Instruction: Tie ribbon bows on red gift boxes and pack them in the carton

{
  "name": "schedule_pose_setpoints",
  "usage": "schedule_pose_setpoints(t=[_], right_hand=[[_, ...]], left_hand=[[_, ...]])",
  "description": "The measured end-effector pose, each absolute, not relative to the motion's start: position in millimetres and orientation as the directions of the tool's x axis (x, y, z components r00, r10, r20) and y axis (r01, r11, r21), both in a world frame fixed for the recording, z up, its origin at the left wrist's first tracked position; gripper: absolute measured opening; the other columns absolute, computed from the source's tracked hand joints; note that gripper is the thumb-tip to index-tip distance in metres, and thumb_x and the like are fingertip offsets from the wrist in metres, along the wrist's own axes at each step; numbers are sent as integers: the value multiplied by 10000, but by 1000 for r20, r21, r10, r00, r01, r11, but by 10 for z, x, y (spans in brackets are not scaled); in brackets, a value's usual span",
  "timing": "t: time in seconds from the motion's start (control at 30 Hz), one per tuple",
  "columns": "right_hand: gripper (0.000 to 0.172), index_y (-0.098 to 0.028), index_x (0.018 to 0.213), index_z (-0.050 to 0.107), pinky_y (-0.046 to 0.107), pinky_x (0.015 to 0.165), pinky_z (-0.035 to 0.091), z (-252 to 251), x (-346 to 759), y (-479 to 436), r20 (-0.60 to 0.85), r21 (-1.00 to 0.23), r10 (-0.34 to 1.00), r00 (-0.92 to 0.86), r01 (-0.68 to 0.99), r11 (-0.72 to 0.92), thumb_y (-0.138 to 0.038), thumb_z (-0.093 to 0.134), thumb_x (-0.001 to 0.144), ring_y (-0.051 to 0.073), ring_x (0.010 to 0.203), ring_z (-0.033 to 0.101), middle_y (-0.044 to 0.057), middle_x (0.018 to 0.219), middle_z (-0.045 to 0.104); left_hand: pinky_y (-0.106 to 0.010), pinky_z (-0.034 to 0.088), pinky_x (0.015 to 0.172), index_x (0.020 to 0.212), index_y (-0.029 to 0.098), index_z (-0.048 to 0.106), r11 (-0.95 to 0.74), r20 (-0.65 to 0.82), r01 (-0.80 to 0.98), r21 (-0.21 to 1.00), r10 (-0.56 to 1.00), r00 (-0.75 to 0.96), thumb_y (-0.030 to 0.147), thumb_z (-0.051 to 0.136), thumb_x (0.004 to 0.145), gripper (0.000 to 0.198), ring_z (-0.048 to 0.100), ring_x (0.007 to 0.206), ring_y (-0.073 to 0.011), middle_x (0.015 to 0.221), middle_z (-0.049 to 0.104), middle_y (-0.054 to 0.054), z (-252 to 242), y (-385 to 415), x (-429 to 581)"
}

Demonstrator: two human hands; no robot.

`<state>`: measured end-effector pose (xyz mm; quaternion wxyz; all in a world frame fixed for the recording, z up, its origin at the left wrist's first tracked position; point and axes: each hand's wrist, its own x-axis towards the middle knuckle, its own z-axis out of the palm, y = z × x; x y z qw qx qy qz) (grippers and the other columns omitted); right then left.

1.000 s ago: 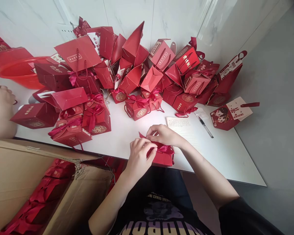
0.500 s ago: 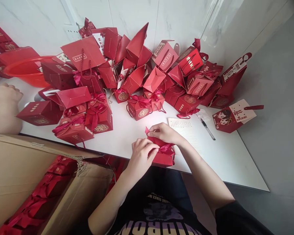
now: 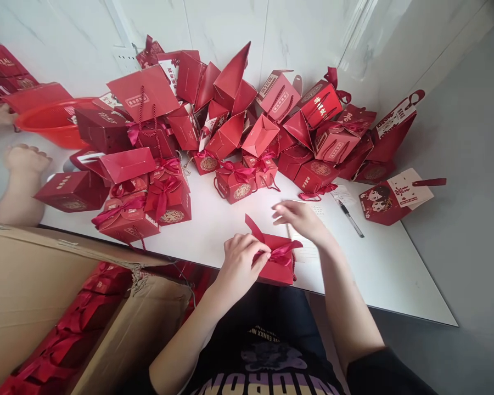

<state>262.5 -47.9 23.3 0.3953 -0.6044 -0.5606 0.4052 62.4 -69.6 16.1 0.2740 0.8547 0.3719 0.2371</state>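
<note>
A small red gift box (image 3: 278, 276) sits at the table's front edge, with a dark red ribbon (image 3: 283, 253) looped across its top. My left hand (image 3: 242, 258) pinches the ribbon between thumb and forefinger at the middle of the box. One ribbon tail stands up past my left fingers, toward the back. My right hand (image 3: 298, 216) is in the air just behind and right of the box, fingers apart and holding nothing. Part of a lined notepad (image 3: 308, 249) shows beneath my right hand and wrist.
Many red gift boxes (image 3: 234, 184) crowd the back and left of the table (image 3: 399, 269). A pen (image 3: 351, 219) and a printed box (image 3: 379, 204) lie to the right. An orange-red basin (image 3: 51, 129) and another person's hands (image 3: 27, 159) are at left, above a cardboard carton (image 3: 148, 307) of red boxes.
My right hand has let go of the ribbon tail and moved right, its fingers loosening. The left hand keeps its pinch. The view has shifted slightly.
</note>
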Motion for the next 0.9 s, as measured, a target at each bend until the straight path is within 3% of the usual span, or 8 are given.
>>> schedule_pose_setpoints(t=[0.03,0.1,0.2,0.33,0.53,0.7,0.9], right_hand=[[511,-133,829,638,326,697,504,225,2715,-577,-55,-934,992,109,344,-90,-628,515,794,199,738,654,102,804,678],[613,-129,767,657,359,708,500,202,2855,-789,-208,-902,971,119,361,-237,-714,473,756,208,731,644,124,824,682],[586,-134,745,661,373,718,491,186,2908,-1043,-381,-886,924,-43,302,-351,-698,502,749,202,716,633,105,779,675],[398,-164,694,605,316,678,451,247,2822,-1111,-265,-944,964,-31,214,-253,-559,639,729,150,651,558,17,651,601],[341,-169,681,564,273,602,377,259,2780,-866,-124,-981,991,58,142,-131,-487,686,695,115,594,466,-20,631,534],[378,-156,718,583,273,576,379,142,2725,-672,-139,-988,987,83,49,-144,-493,727,629,107,565,461,-19,628,533],[514,-171,825,558,290,567,409,55,2659,-545,-132,-987,961,242,57,-150,-570,731,551,115,558,463,-22,645,522]], left_hand=[[-361,349,820,839,228,602,-571,200,507,646,767,610,219,505,886,108,499,888,-187,870,607,-7,169,-696,626],[-361,347,818,819,230,597,-568,197,509,647,769,607,225,507,884,111,503,881,-187,865,609,-4,180,-691,636],[-362,343,806,781,220,586,-562,192,520,643,775,602,232,529,871,108,505,855,-186,845,615,3,183,-680,661],[-374,326,798,749,209,574,-561,205,540,627,788,580,257,555,855,118,506,822,-185,807,617,5,168,-681,701],[-385,303,806,735,199,554,-561,207,569,601,798,567,252,555,856,132,516,826,-189,803,619,11,154,-700,724],[-381,300,812,723,198,552,-606,242,576,549,775,584,233,537,863,145,517,823,-186,810,622,5,151,-695,718],[-379,298,809,735,201,559,-636,267,568,522,754,600,227,522,868,140,508,806,-183,807,620,-2,147,-691,716]])
